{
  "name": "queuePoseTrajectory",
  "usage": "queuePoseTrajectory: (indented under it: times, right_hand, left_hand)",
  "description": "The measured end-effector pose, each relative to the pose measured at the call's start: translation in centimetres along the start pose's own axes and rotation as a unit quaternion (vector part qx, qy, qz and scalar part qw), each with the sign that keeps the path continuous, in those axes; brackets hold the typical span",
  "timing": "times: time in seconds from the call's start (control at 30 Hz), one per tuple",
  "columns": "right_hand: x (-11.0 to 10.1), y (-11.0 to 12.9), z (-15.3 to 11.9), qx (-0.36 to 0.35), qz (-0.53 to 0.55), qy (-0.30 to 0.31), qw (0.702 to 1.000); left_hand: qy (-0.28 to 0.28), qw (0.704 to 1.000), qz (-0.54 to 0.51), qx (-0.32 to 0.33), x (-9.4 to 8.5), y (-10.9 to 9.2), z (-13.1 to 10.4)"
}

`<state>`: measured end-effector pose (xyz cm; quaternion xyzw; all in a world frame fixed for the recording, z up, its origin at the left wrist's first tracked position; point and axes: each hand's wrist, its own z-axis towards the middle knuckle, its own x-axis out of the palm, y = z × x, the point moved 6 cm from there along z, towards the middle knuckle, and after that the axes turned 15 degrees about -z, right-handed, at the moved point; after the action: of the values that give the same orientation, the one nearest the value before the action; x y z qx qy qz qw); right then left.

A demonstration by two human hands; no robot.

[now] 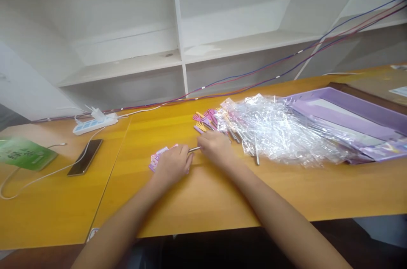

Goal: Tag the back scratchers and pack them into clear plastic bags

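A thin metal rod spans the gap between my two hands, just above the table. My left hand is closed at the rod's left end, with purple-and-pink printed cards under and beside it. My right hand has its fingers wrapped round the other end; whatever sits inside that grip is hidden. Right behind it lies a pile of small back scratchers with pink, purple and yellow claw-shaped heads and metal stems. Clear plastic sleeves are heaped to the right, partly covering some stems.
A purple tray-like box stands at the right, its near side overlapped by the sleeves. On the left are a phone, a white power strip and a green packet. Cables run along the shelf's base.
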<state>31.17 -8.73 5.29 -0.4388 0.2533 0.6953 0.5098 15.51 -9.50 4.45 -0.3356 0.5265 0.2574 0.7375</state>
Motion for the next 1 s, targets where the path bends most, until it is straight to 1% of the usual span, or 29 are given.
queuePoseTrajectory:
  times: [0.07, 0.13, 0.17, 0.2, 0.27, 0.33, 0.4, 0.47, 0.53, 0.6, 0.63, 0.7, 0.8, 0.87, 0.93, 1.0]
  right_hand:
    - [-0.4, -2.5, 0.2, 0.038, 0.036, -0.038, 0.998]
    - [-0.6, -5.3, 0.0, 0.103, 0.055, -0.069, 0.991]
    - [-0.5, -6.7, -0.3, 0.142, 0.048, -0.073, 0.986]
    - [-0.4, -8.0, -0.6, 0.177, 0.030, -0.067, 0.981]
    - [0.3, -10.1, -1.4, 0.221, -0.023, -0.023, 0.975]
    - [1.0, -11.4, -2.0, 0.223, -0.067, 0.041, 0.972]
    - [1.5, -11.9, -2.4, 0.213, -0.087, 0.082, 0.970]
    - [1.6, -12.1, -2.4, 0.214, -0.089, 0.091, 0.969]
    - [1.5, -12.0, -2.3, 0.218, -0.079, 0.081, 0.969]
    - [1.0, -12.0, -2.1, 0.227, -0.069, 0.052, 0.970]
    - [0.5, -12.0, -2.1, 0.236, -0.067, 0.027, 0.969]
    - [-1.2, -12.3, -2.3, 0.272, -0.073, -0.052, 0.958]
    - [-4.7, -13.0, -3.2, 0.331, -0.089, -0.194, 0.919]
    - [-6.8, -13.5, -3.7, 0.345, -0.094, -0.269, 0.894]
    - [-8.3, -14.2, -4.2, 0.351, -0.099, -0.314, 0.876]
    - [-8.9, -14.8, -4.5, 0.353, -0.101, -0.314, 0.875]
  left_hand:
    - [0.003, 0.999, -0.026, -0.030, -0.1, 0.6, 0.2]
    - [0.012, 0.993, -0.082, -0.082, -0.1, 1.7, 0.2]
    - [0.008, 0.987, -0.122, -0.107, -0.1, 2.3, 0.2]
    - [-0.005, 0.978, -0.167, -0.127, -0.2, 2.9, 0.1]
    - [-0.050, 0.955, -0.251, -0.147, -0.6, 3.9, 0.1]
    - [-0.099, 0.936, -0.303, -0.149, -0.9, 4.5, 0.0]
    - [-0.130, 0.924, -0.329, -0.145, -1.0, 4.7, -0.1]
    - [-0.138, 0.919, -0.344, -0.133, -0.9, 4.5, -0.2]
    - [-0.130, 0.918, -0.354, -0.122, -0.7, 4.1, -0.3]
    - [-0.121, 0.919, -0.356, -0.120, -0.7, 3.9, -0.4]
    - [-0.120, 0.919, -0.356, -0.121, -0.7, 3.9, -0.4]
    - [-0.124, 0.920, -0.350, -0.123, -0.8, 3.9, -0.5]
    - [-0.129, 0.921, -0.346, -0.123, -0.9, 3.9, -0.5]
    - [-0.127, 0.920, -0.350, -0.123, -0.9, 3.8, -0.6]
    - [-0.116, 0.919, -0.354, -0.125, -0.7, 3.7, -0.6]
    - [-0.106, 0.919, -0.358, -0.125, -0.5, 3.6, -0.6]
